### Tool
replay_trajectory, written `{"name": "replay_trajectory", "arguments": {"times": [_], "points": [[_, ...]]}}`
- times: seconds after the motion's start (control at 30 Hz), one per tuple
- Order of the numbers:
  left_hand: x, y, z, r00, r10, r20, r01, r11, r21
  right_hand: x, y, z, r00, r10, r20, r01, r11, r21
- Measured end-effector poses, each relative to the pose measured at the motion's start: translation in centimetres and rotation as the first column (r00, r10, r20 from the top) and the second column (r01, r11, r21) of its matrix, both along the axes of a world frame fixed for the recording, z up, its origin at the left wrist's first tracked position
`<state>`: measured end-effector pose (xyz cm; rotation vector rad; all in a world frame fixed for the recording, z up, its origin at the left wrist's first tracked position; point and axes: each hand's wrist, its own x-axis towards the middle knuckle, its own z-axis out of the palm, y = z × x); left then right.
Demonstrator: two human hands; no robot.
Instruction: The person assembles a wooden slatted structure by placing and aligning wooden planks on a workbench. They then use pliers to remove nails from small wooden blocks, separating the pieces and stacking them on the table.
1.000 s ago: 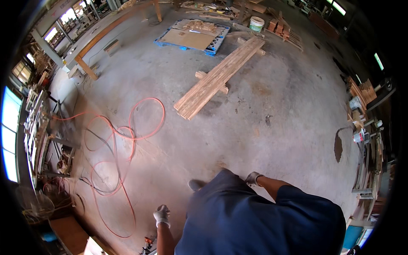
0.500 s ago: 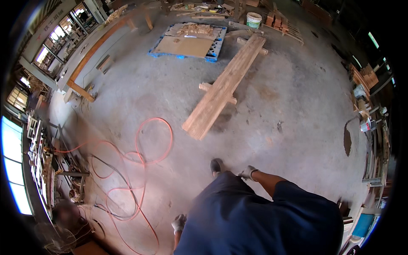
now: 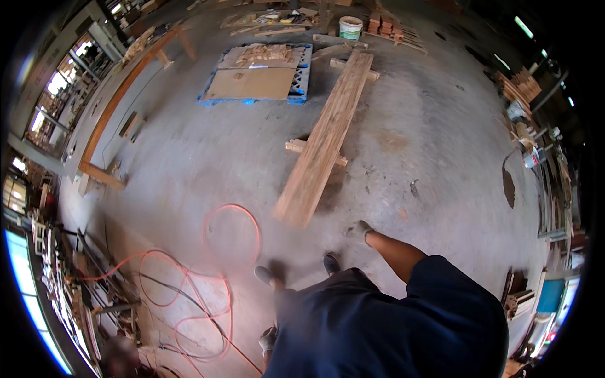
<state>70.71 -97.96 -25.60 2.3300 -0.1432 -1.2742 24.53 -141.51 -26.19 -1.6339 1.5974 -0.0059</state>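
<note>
A long wooden plank [image 3: 328,135] lies ahead of me on two short wooden crosspieces, its near end a little beyond my feet. My right hand [image 3: 359,232], in a light grey glove, reaches forward just right of that near end, apart from the wood. Its fingers look stretched out, though their tips are blurred. Low beside my left hip is my left hand [image 3: 268,340], also gloved, nearest to the hose on the floor. A dark patch shows at its top; its fingers are too unclear to read.
An orange hose [image 3: 258,233] loops over the floor at left, with a dark cable [image 3: 189,296]. Farther off are a blue pallet [image 3: 205,97] bearing cardboard and wood pieces, a white bucket [image 3: 350,28] and a long wood-edged table [image 3: 104,129]. Stacked timber lines both sides.
My right hand has moved forward, closer to the plank. Both feet now show where one did before. The view has shifted, with the plank's near end closer to me.
</note>
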Motion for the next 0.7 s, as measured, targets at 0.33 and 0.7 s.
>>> {"name": "replay_trajectory", "arguments": {"times": [0.33,0.7], "points": [[19.5,-13.6,1.2,0.923,0.099,-0.372,-0.163,0.976,-0.146,4.4,16.5,-3.8,0.959,-0.026,-0.282,0.146,0.899,0.414],[29.8,-22.8,3.0,0.944,-0.02,-0.33,-0.041,0.983,-0.177,14.2,16.6,-0.4,0.982,-0.076,-0.172,0.15,0.865,0.478]]}}
